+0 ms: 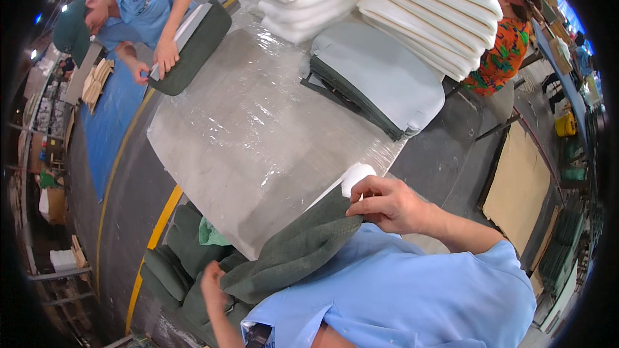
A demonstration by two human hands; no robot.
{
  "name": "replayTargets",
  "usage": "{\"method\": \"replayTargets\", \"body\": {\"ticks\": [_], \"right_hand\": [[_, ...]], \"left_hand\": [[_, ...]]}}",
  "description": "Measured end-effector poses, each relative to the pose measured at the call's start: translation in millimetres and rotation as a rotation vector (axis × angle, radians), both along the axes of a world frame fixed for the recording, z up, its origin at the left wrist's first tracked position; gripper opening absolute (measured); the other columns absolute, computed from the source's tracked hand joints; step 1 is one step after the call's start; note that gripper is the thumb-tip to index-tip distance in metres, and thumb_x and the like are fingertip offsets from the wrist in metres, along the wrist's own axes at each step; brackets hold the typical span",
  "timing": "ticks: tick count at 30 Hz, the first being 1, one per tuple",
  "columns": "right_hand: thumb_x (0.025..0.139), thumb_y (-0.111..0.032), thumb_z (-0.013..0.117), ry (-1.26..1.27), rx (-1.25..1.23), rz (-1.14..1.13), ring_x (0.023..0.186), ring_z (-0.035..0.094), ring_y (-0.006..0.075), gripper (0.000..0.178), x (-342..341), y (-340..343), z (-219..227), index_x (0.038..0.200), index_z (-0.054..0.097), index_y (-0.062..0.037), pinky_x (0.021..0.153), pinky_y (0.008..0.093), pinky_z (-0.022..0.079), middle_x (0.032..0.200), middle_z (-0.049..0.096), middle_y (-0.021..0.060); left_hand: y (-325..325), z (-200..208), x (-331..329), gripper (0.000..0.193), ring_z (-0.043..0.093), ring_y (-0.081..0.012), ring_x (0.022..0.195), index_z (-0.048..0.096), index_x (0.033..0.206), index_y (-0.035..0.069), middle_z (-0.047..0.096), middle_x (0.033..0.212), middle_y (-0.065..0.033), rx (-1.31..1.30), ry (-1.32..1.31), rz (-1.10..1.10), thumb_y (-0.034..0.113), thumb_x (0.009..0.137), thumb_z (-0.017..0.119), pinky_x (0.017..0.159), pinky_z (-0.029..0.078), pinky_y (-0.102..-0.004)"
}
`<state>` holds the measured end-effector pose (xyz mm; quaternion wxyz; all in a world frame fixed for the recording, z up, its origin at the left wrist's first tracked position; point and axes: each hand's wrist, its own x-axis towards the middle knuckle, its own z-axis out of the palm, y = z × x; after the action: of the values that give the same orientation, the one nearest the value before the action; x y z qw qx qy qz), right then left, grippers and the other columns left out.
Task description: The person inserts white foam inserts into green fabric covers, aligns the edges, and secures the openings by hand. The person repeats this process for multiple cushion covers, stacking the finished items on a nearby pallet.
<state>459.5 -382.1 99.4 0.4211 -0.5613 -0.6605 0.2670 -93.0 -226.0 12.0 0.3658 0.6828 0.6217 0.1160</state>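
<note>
I had the right hand [387, 207] at the table's near right corner, thumb and fingers pinched on one end of a dark green cover [296, 245]. The cover ran slantwise along the near edge of the table [219, 135], its folds drooping toward the near left corner and lying close against the blue shirt [412, 283]. At its lower end I saw the left hand [216, 283], blurred, fingers curled just beside the cloth; I could not tell whether they gripped it. A white piece [356, 177] showed just beyond the right hand's fingers.

Off the near left corner, dark green cushions [187, 238] lay heaped, with a light green cloth [211, 233] among them. By the right edge sat a grey-topped stack [380, 71] of dark green pieces; white folded padding [429, 9] rose along the far edge. At the far left corner, a co-worker [145, 0] handled another green cushion [200, 51].
</note>
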Motion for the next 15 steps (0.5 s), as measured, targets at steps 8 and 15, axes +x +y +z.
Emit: {"method": "replayTargets", "body": {"ticks": [8, 15], "right_hand": [[0.074, 0.010, 0.073, 0.098, 0.132, -0.180, 0.094, 0.069, 0.0224, 0.043, -27.0, -29.1, -16.6, 0.109, 0.078, -0.0150, 0.077, 0.0352, 0.060, 0.117, 0.064, 0.0057], [0.077, 0.008, 0.073, 0.241, 0.275, -0.158, 0.104, 0.069, 0.0294, 0.039, -44.2, -29.8, -0.7, 0.110, 0.077, -0.0125, 0.083, 0.0380, 0.059, 0.118, 0.065, 0.0094]], "left_hand": [[59.7, 147.9, 277.0, 0.044, 0.069, -0.0320, 0.103, 0.070, 0.133, 0.010, 0.069, 0.115, -0.0156, 0.050, -0.196, -0.999, -0.005, 0.093, 0.059, 0.093, 0.054, -0.0379], [16.8, 113.4, 381.3, 0.029, 0.064, -0.0369, 0.103, 0.070, 0.110, 0.009, 0.061, 0.109, -0.0158, -0.076, -0.102, -1.422, -0.004, 0.085, 0.064, 0.087, 0.054, -0.0430]]}}
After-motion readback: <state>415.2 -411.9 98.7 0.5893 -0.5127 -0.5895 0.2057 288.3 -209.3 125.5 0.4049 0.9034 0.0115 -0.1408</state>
